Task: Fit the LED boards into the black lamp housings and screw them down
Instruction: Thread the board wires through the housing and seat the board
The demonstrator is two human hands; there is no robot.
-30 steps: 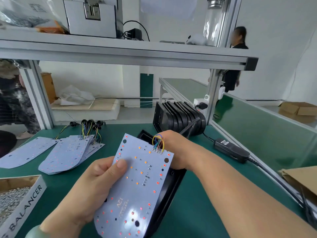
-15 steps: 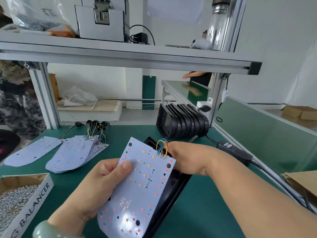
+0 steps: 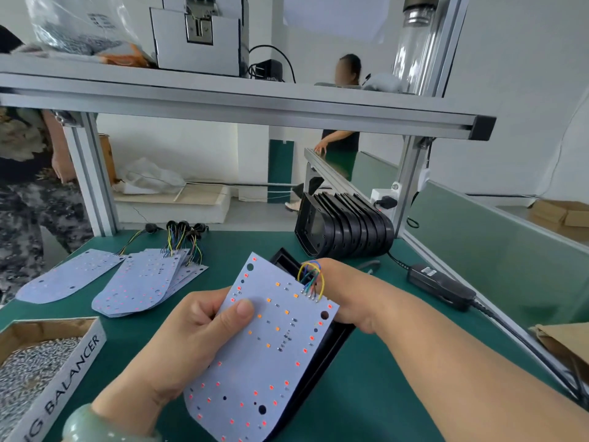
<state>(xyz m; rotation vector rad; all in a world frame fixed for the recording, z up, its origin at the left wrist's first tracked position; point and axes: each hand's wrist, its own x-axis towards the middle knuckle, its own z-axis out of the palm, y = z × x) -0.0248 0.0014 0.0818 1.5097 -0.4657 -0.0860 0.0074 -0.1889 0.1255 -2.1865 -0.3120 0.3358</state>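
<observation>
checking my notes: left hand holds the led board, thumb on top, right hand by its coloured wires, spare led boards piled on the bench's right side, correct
One slip: the head view shows the spare LED boards piled on the left side of the bench, not the right. The left hand holds the LED board, thumb on top, with the right hand by its coloured wires.

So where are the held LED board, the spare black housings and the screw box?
held LED board [image 3: 277, 358]: head view, middle of its white face.
spare black housings [image 3: 347, 231]: head view, side of a housing mid-row.
screw box [image 3: 75, 374]: head view, its white lettered side wall.
</observation>
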